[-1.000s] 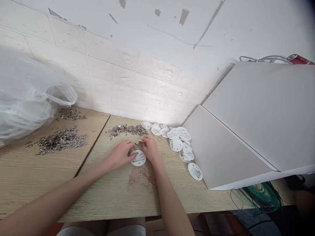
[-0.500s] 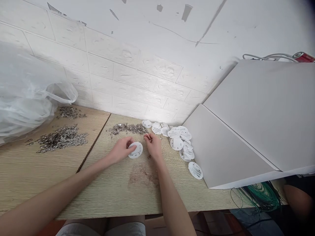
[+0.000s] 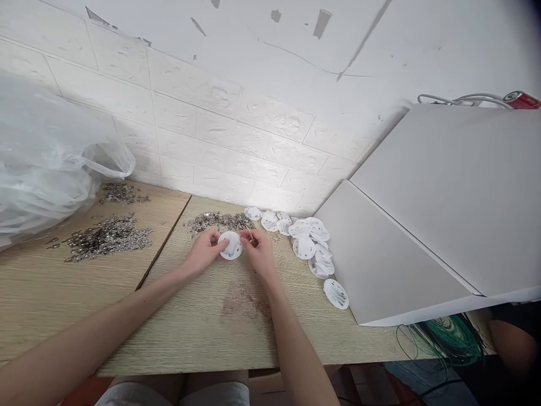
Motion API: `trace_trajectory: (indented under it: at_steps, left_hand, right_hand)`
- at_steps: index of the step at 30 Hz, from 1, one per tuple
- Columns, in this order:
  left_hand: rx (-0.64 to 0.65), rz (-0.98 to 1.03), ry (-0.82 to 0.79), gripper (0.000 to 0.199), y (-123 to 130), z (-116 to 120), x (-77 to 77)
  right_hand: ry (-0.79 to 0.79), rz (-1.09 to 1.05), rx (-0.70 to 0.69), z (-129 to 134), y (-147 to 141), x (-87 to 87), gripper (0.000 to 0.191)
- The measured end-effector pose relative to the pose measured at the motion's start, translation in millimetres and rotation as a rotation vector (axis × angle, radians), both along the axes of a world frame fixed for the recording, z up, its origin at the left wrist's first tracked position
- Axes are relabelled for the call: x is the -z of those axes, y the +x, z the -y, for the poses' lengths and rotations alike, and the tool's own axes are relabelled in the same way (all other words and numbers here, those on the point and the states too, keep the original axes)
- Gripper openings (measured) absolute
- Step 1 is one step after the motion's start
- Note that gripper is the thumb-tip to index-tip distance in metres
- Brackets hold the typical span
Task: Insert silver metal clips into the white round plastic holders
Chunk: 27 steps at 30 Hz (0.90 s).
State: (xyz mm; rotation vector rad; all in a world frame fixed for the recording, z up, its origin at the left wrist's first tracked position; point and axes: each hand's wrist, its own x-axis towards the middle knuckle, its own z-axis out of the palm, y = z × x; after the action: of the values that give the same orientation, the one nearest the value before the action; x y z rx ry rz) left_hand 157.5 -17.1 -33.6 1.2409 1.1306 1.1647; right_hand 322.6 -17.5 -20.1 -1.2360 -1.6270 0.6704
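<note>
A round white plastic disc (image 3: 230, 246) with small slots is held by its left side in my left hand (image 3: 204, 252), thumb on its face. At the disc's right edge, my right hand (image 3: 258, 251) has its fingers pinched together; whatever they hold is too small to make out. Just behind both hands lies a heap of small metal pieces (image 3: 220, 221) on the wooden table (image 3: 190, 332). Several similar white discs (image 3: 304, 247) are piled to the right of my right hand, along the wall and the grey panel.
On the left are two more heaps of metal parts (image 3: 107, 238) and a translucent plastic bag (image 3: 51, 163). A large grey box-like panel (image 3: 406, 248) stands on the right. Green wires (image 3: 454, 338) lie at the lower right, near part of another person (image 3: 513, 341).
The disc in my left hand has moved slightly up and now faces the camera more. My right hand has come left to the disc's edge.
</note>
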Motion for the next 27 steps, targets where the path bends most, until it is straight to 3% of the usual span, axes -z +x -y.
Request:
trace_trajectory:
  at_steps: [6,19,23,27]
  left_hand:
    - [0.104,0.151,-0.045,0.042,6,6,-8.3]
    - [0.085,0.14,-0.042,0.047,7,10,-15.6]
    - [0.073,0.159,-0.033,0.047,6,11,-16.6]
    - [0.103,0.139,-0.003,0.052,5,9,-16.8]
  right_hand:
    - [0.034,0.029,-0.007,-1,-3,2.1,0.015]
    - [0.004,0.059,-0.058,3,1,-3.3,0.016]
    - [-0.096,-0.072,-0.029,3,2,-3.2,0.014]
    - [-0.263,-0.252,-0.123,5,4,-7.1,0.016]
